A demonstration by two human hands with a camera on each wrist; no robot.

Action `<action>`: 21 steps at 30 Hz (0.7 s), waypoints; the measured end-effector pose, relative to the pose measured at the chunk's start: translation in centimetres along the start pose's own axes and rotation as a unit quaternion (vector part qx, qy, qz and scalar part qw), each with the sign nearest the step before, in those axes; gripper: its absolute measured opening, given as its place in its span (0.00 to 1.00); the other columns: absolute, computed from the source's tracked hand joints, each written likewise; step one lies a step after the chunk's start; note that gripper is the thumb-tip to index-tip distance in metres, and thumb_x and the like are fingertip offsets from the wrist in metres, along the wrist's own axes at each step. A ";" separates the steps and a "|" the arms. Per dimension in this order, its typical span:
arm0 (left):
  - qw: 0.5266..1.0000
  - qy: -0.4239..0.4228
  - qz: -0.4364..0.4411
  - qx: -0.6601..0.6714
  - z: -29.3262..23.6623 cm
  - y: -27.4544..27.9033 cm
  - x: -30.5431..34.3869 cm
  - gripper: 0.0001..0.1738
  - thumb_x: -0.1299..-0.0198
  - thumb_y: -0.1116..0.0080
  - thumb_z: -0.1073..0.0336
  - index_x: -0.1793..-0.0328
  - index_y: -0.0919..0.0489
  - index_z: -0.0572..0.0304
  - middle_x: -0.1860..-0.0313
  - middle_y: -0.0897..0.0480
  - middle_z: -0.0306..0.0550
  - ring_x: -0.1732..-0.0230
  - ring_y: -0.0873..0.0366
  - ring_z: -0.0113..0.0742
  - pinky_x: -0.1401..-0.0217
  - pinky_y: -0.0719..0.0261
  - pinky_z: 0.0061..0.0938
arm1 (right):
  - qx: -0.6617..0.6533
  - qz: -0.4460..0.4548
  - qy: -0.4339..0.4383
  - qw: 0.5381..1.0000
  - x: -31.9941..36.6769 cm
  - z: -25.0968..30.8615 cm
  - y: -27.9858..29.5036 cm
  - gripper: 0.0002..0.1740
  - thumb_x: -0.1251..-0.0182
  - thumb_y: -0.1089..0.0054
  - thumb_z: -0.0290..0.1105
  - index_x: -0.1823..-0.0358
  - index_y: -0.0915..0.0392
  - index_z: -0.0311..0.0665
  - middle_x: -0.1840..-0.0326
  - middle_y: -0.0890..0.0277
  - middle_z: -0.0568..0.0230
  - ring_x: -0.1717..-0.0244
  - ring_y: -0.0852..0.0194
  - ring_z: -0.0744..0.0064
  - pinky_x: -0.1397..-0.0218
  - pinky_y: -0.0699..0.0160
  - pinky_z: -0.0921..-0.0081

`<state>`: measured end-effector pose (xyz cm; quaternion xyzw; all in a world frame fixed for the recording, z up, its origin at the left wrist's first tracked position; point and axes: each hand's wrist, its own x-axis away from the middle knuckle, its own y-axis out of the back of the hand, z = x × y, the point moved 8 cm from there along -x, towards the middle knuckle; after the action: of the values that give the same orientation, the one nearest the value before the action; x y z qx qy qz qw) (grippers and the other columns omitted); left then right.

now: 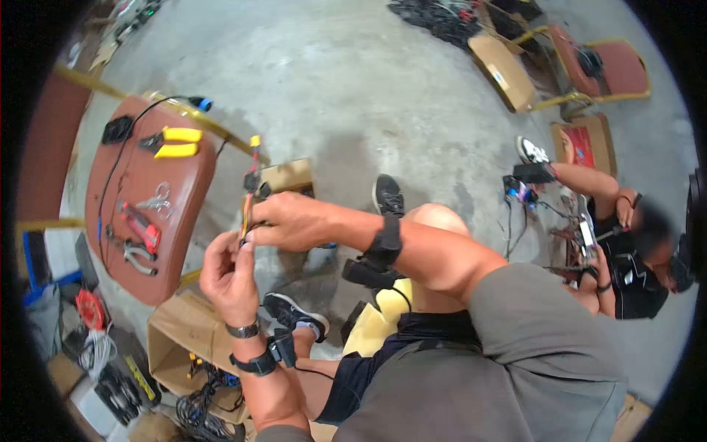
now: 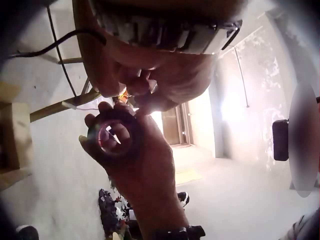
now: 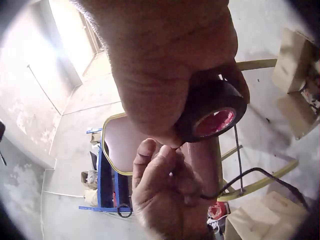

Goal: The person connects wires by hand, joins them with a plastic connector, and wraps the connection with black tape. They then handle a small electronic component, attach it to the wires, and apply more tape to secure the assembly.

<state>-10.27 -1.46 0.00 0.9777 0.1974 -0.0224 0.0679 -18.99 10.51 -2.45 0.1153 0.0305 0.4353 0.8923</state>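
Note:
My right hand [image 1: 291, 221] holds a roll of black electrical tape [image 3: 212, 100] with a reddish core, its fingers curled round it. Thumb and fingers of my left hand [image 1: 234, 272] pinch a thin wire lead, right at the right hand's fingertips. Red and yellow wires [image 1: 247, 210] show between the hands in the head view. Beyond them the lead's red part [image 1: 255, 156] runs up to a yellow connector [image 1: 255, 140]. The pinched end is mostly hidden by the fingers.
On the brown chair seat [image 1: 184, 236] lie yellow-handled pliers [image 1: 177, 142], scissors [image 1: 158, 200], a red-handled tool [image 1: 141, 227] and grey pliers [image 1: 138, 258]. A cardboard box [image 1: 177, 339] with cables stands below. Another person [image 1: 626, 250] sits at the right.

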 end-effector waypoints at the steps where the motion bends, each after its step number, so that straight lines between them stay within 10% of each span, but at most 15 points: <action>1: 1.000 0.004 0.002 -0.007 0.2 0.0 -0.1 0.14 0.36 0.37 0.80 0.45 0.20 0.67 0.62 0.20 0.34 0.65 0.28 0.17 0.64 0.30 0.14 | 0.014 0.009 -0.005 1.000 0.0 0.0 -0.1 0.15 0.33 0.39 0.38 0.55 0.17 0.33 0.60 0.17 0.41 0.55 0.17 0.41 0.51 0.20 0.55; 7: 0.993 -0.025 0.028 -0.113 0.7 -0.3 -0.9 0.13 0.35 0.38 0.80 0.45 0.20 0.69 0.62 0.20 0.36 0.64 0.25 0.20 0.62 0.25 0.18 | 0.264 0.132 -0.114 0.949 0.4 -0.2 1.2 0.13 0.42 0.40 0.34 0.60 0.17 0.35 0.64 0.16 0.45 0.59 0.16 0.42 0.56 0.19 0.50; 13: 0.973 -0.013 0.105 -0.206 0.6 -2.1 -0.6 0.06 0.39 0.38 0.79 0.57 0.22 0.67 0.68 0.22 0.39 0.69 0.30 0.22 0.65 0.28 0.20 | 0.198 -0.107 0.053 0.973 -1.6 -0.4 3.0 0.08 0.48 0.41 0.32 0.76 0.19 0.35 0.76 0.19 0.48 0.68 0.17 0.41 0.62 0.17 0.50; 21: 0.921 -0.172 0.181 -0.299 -2.6 -4.6 1.1 0.11 0.45 0.34 0.80 0.57 0.20 0.67 0.66 0.18 0.55 0.68 0.20 0.48 0.63 0.23 0.30 | 0.255 0.210 -0.064 0.942 -1.6 -4.7 -1.1 0.21 0.38 0.42 0.48 0.69 0.13 0.36 0.66 0.16 0.43 0.63 0.17 0.42 0.58 0.20 0.50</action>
<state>-11.01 3.51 1.90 0.9119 -0.0006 -0.1172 0.3933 -19.91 9.43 -7.31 0.3700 0.0588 0.5819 0.7218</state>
